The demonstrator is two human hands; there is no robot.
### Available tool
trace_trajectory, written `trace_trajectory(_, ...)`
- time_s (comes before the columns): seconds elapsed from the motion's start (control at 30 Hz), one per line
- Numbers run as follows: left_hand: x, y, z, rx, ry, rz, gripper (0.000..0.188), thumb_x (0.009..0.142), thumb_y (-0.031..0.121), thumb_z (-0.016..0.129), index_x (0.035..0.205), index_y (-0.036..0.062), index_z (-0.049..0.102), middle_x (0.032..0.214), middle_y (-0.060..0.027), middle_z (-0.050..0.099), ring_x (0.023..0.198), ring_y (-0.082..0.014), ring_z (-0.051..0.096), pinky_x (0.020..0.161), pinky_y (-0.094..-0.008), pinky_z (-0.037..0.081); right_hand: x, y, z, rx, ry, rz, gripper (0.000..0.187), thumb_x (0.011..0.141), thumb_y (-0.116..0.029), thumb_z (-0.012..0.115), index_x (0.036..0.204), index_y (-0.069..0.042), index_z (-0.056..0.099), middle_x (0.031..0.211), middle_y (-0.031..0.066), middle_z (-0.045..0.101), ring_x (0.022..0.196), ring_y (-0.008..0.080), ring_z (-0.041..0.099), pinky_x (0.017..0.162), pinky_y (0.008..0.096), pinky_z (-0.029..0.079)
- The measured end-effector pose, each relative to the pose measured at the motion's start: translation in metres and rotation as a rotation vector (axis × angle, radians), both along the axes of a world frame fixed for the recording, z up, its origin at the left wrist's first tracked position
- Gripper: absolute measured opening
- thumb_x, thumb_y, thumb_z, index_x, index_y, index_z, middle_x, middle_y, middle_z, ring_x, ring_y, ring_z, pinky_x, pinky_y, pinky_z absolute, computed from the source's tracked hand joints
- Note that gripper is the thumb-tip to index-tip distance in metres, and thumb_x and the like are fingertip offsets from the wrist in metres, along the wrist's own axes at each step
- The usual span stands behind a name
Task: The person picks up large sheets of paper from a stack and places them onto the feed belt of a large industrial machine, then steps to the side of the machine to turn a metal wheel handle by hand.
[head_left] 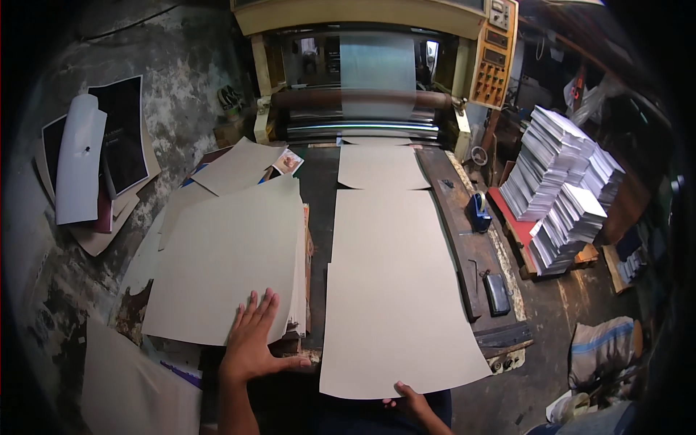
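Observation:
My left hand (254, 335) rests at the near right corner of a stack of grey-beige paperboard sheets (225, 250), its fingers spread on the top sheet. My right hand (409, 406) grips the near edge of a paperboard sheet (399, 290), thumb on top and fingers partly hidden beneath. That sheet lies along the machine's feed table. Its far edge meets another sheet (380, 165), which leads towards the rollers (359, 130). Clear film (377, 69) hangs down to the rollers of the laminating machine (355, 14).
A dark rail (453, 217) edges the feed table, with a blue tape dispenser (478, 212) and a black box (496, 293) beside it. Piles of white paper (544, 167) stand right. Loose sheets (80, 163) lean left. A control panel (494, 58) hangs upper right.

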State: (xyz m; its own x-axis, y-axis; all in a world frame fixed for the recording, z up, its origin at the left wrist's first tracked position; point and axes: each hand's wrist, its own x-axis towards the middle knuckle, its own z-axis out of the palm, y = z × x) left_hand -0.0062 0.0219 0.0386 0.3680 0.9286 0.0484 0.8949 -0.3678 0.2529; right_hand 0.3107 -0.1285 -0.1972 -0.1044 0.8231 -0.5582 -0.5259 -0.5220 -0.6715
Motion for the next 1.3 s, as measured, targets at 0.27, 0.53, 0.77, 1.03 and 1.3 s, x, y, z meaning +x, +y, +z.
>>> trace_trajectory(0.27,-0.015,0.003,-0.008,-0.01,-0.576,-0.087,0.067,0.084,0.051,0.064,0.132,0.0047,0.053,0.14,-0.0157,0.049,0.14,-0.0336,0.031,0.115,-0.0494,0.013,-0.005,-0.005,0.01,-0.038,0.05,-0.06,0.039,0.098,-0.032,0.049,0.117,0.003,0.048,0.102,0.0164,0.061,0.085,0.0255,0.063,0.071,0.0345,0.048)
trace_trajectory(0.53,-0.01,0.002,-0.009,-0.068,-0.821,0.078,0.047,0.099,0.04,0.047,0.119,0.0016,0.062,0.118,-0.0153,0.065,0.128,-0.0292,0.049,0.115,-0.0444,0.019,0.004,0.041,0.002,0.016,0.191,-0.163,0.053,0.096,-0.047,0.047,0.114,0.003,0.047,0.089,0.0214,0.062,0.078,0.0243,0.059,0.074,0.0376,0.048)
trace_trajectory(0.77,0.011,-0.011,-0.009,0.002,-0.797,0.319,0.047,0.1,0.038,0.045,0.115,-0.0029,0.063,0.11,-0.016,0.068,0.116,-0.0283,0.058,0.109,-0.0374,0.032,-0.005,0.064,-0.007,0.063,0.095,-0.341,0.044,0.097,-0.041,0.045,0.119,-0.003,0.041,0.097,0.022,0.063,0.076,0.0235,0.061,0.074,0.0411,0.051)
trace_trajectory(1.03,0.015,-0.02,-0.015,0.326,-1.235,0.451,0.042,0.098,0.032,0.048,0.094,-0.0055,0.067,0.096,-0.0133,0.069,0.095,-0.0239,0.063,0.105,-0.0388,0.034,-0.003,0.06,0.002,0.059,0.05,-0.498,0.06,0.096,-0.04,0.045,0.148,-0.022,0.022,0.113,0.0112,0.061,0.081,0.0195,0.06,0.075,0.0421,0.051)
trace_trajectory(1.3,0.028,-0.044,0.012,0.146,-0.735,-0.278,0.032,0.093,0.035,0.058,0.079,0.011,0.073,0.088,-0.0005,0.074,0.116,-0.0268,0.06,0.114,-0.0571,0.006,0.019,0.079,0.096,0.567,0.291,-0.127,0.068,0.089,-0.046,0.056,0.138,-0.002,0.037,0.121,0.0167,0.057,0.092,0.0227,0.061,0.082,0.0394,0.052)
